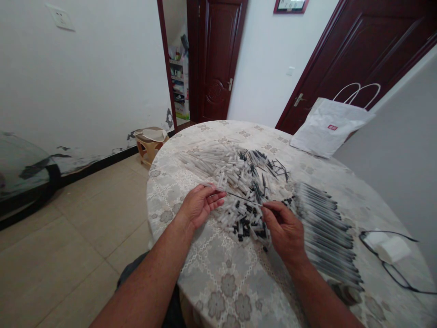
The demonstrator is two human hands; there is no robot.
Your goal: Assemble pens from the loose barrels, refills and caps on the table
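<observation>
My left hand (201, 203) curls around a clear pen barrel (218, 187) above the near left of the round table (218, 278). My right hand (285, 230) pinches the end of a thin black refill (244, 198) that runs towards the barrel. Both hands hover over a heap of clear barrels, white caps and black small parts (239, 182). To the right of my right hand lies a row of assembled pens (327, 228).
A white paper bag (329, 125) stands at the table's far right by a grey wall. A white charger with a black cable (391, 248) lies at the right edge. A small stool (150, 143) stands on the tiled floor at the left, near dark wooden doors.
</observation>
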